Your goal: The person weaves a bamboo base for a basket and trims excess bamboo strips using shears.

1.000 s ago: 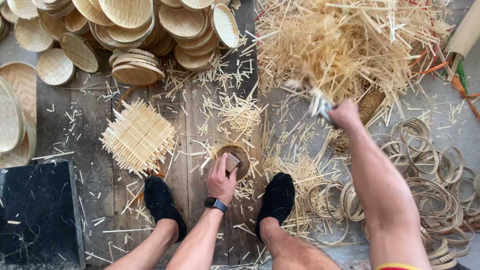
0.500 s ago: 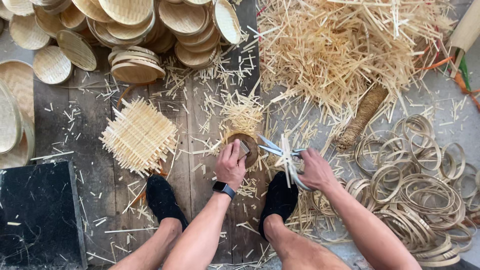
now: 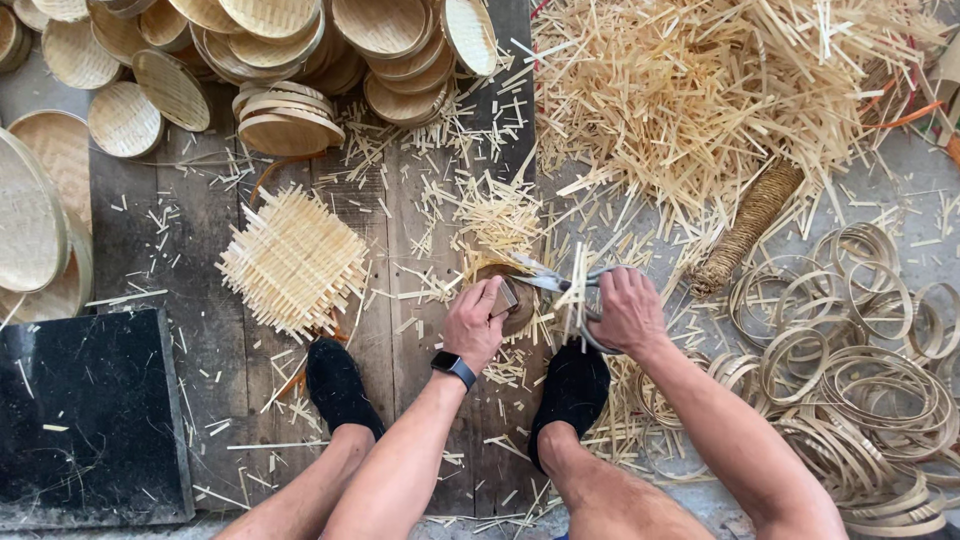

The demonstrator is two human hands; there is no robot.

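Here my left hand (image 3: 473, 322) presses a small flat block (image 3: 504, 297) onto the round wooden piece (image 3: 520, 300) just below the middle of the frame, fingers curled over it. My right hand (image 3: 628, 310) is closed around the handles of the scissors (image 3: 560, 284), blades pointing left at the block. A square woven mat (image 3: 293, 260) lies left of centre, bamboo rings (image 3: 860, 370) pile at the right, and loose strips (image 3: 700, 100) heap at upper right.
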